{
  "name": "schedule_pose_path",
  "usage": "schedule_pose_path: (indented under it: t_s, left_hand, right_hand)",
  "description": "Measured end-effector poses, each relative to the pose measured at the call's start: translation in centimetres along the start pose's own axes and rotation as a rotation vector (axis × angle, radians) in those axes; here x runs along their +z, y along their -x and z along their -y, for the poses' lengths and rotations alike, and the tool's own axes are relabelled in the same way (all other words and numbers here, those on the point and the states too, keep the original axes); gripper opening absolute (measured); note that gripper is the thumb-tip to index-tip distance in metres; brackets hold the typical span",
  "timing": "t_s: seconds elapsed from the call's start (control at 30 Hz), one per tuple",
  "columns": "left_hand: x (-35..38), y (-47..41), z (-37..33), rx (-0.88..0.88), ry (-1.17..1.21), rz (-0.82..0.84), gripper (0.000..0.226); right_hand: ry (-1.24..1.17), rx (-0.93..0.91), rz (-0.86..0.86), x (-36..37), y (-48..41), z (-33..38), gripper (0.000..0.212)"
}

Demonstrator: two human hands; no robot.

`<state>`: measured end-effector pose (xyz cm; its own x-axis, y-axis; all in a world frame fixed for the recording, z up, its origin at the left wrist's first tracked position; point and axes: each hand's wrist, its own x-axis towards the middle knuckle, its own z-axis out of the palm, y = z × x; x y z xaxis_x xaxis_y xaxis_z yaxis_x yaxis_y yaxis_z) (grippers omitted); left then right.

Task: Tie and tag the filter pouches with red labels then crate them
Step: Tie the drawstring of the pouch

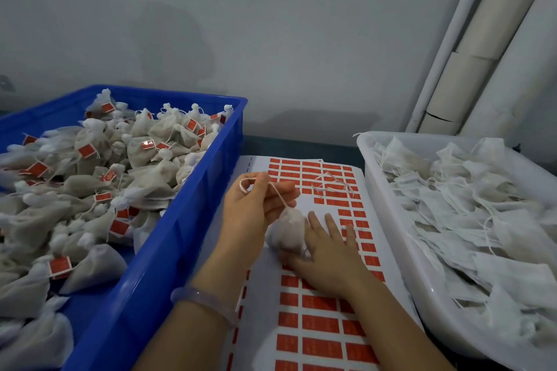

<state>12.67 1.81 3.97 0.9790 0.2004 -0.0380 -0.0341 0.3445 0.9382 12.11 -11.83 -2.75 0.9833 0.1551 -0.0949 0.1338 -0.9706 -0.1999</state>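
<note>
Pouch [287,232] lies on the label sheet [319,325] between the two hands, its neck gathered and pointing up and left. The left hand [256,208] pinches the pouch's white string [278,194] between curled fingers and holds it taut, with a loop of it over the fingertips. The right hand [325,256] rests on the sheet with straight, spread fingers, its thumb side touching the pouch. A pale bracelet [205,301] sits on the left wrist. The sheet carries rows of red labels, with bare gaps near the hands, and a loose string [331,187] lies on its far end. Left of the sheet, a blue crate [180,235] is heaped with tied pouches [90,184] bearing red tags. Right of it, a white tub [388,220] holds flat, untied pouches [467,220] with trailing strings. Cardboard tubes [482,48] lean against the wall behind the tub.
</note>
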Motion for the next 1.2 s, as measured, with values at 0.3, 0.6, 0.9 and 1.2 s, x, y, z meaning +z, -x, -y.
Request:
schedule_pose_path:
  t_s: [0.3, 0.6, 0.9, 1.2]
  left_hand:
    - [-1.4, 0.7, 2.5, -0.223, 0.183, 0.097, 0.016]
    - [-2.2, 1.4, 3.4, -0.045, -0.212, 0.053, 0.033]
    - [-2.0, 0.5, 2.0, -0.042, 0.058, -0.053, 0.021]
    - [-2.8, 0.8, -0.4, 0.194, 0.271, -0.083, 0.029]
  right_hand:
    - [-0.564, -0.136, -0.310, -0.9, 2.6, 0.0, 0.043]
    - [-0.899, -0.068, -0.362, -1.1, 2.4, 0.7, 0.024]
    - [-0.761, -0.141, -0.243, -0.7, 2.2, -0.2, 0.014]
    - [-0.548, -0.173, -0.112, -0.4, 2.0, -0.2, 0.023]
